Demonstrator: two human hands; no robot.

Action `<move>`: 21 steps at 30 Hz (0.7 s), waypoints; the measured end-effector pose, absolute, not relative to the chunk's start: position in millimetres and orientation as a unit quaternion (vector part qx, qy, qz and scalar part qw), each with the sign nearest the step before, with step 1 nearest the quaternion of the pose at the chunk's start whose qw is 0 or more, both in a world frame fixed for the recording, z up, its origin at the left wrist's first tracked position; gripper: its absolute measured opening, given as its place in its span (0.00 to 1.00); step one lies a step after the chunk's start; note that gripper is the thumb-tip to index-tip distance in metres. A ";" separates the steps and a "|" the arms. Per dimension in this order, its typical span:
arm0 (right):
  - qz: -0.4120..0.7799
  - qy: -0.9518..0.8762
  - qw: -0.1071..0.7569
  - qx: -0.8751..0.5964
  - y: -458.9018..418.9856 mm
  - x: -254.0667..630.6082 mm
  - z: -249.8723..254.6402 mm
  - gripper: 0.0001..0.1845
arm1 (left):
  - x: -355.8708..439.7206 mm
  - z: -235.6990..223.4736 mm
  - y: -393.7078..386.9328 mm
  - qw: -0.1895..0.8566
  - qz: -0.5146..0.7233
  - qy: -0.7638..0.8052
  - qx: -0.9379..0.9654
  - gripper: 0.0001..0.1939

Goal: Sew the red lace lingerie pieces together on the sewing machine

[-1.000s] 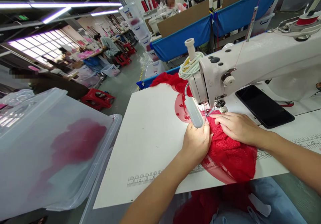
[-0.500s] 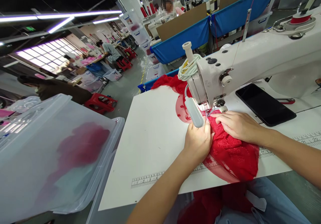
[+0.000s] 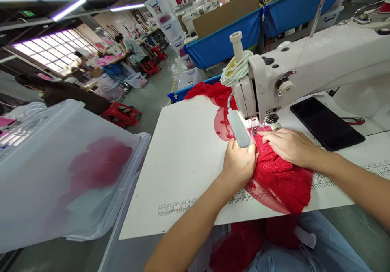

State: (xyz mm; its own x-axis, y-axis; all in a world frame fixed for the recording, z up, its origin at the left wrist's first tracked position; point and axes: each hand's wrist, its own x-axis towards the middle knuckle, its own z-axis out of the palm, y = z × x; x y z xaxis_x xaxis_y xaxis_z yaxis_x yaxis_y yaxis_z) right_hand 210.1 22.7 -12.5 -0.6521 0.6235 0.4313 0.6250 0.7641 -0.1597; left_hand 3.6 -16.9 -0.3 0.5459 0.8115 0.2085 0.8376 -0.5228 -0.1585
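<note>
Left hand (image 3: 239, 164) and right hand (image 3: 288, 144) are both keeping to the red cloth (image 3: 280, 178): the left is curling narrowly, thumb on top, and seems to be pinching an edge, while the right is lying low with fingers stretched forward, pressing down; whether it is also gripping, I cannot tell. Compared with half a second ago, the whole view is tilting and shifting, but the hands are barely changing place beside the needle foot (image 3: 253, 131), and the cloth is hardly moving. That is suggesting steady guiding at one spot, or a pause; whether the needle is running, I cannot tell.

More red cloth is hanging over the lap, below the hands. Under them, the cloth is spreading over the white table (image 3: 176, 154), passing the needle foot just ahead of the fingertips. A small lamp (image 3: 239, 128) is partly covering the left fingertips. To the right hand's right, a phone (image 3: 327, 124) is lying apart; beyond both hands, the sewing machine (image 3: 310, 57) is reaching across. Well left, a plastic box (image 3: 61, 174) is standing; farther off, a co-worker (image 3: 137, 50) is sitting.
</note>
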 end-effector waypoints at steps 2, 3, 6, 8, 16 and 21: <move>0.002 -0.911 0.234 -0.338 23.3 210.6 -10.1 0.13 | 3.1 -1.5 -16.4 0.120 -0.059 -0.472 -0.872 0.15; 0.006 -0.913 0.230 -0.337 23.5 210.8 -8.8 0.13 | 2.9 -1.7 -16.2 0.117 -0.061 -0.470 -0.872 0.14; 0.025 -0.918 0.213 -0.335 23.1 211.9 -5.8 0.13 | 2.0 -1.2 -14.8 0.111 -0.081 -0.468 -0.873 0.11; 0.031 -0.919 0.211 -0.333 21.9 212.9 -5.9 0.14 | 1.2 -0.2 -13.6 0.105 -0.105 -0.463 -0.874 0.10; 0.023 -0.932 0.256 -0.255 15.8 221.6 -10.6 0.14 | -3.6 6.0 -14.5 -0.039 -0.099 -0.410 -0.906 0.19; -0.012 -0.929 0.235 -0.285 13.6 224.3 -13.5 0.13 | -4.2 6.6 -19.9 0.009 -0.118 -0.397 -0.910 0.37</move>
State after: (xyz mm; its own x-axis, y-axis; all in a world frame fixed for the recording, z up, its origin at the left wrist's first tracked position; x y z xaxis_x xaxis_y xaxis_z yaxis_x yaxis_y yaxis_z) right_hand 224.3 13.6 -13.5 -0.7268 0.5236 0.4445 0.5353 0.8373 -0.1110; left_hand -4.2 -19.9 6.6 0.6568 0.7206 0.2219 0.7251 -0.6844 0.0765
